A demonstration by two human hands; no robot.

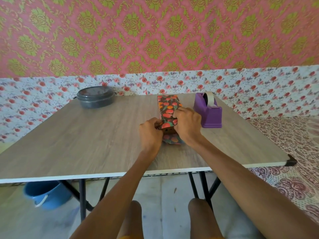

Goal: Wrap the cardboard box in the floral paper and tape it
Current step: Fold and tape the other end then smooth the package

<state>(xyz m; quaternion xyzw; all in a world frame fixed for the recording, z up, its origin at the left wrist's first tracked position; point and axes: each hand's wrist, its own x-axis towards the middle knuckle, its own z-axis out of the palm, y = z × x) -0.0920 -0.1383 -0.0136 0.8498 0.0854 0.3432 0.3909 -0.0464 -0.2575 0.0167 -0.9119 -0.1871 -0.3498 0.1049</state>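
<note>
A long cardboard box [169, 131] lies on the wooden table [86, 135], its length running away from me. Dark floral paper [168, 105] with red and orange flowers covers its top and sides. The near end stays open, showing brown cardboard. My left hand [150, 133] pinches the paper flap at the near left corner. My right hand [187, 124] grips the paper at the near right edge, fingers curled over the top. A loose paper flap [172, 140] lies on the table under the near end.
A purple tape dispenser [208, 111] with a white roll stands just right of the box. A dark round lidded container [95, 97] sits at the table's far left. Under the table's left side is a blue bucket [46, 194]. Patterned bedding [284, 144] lies to the right.
</note>
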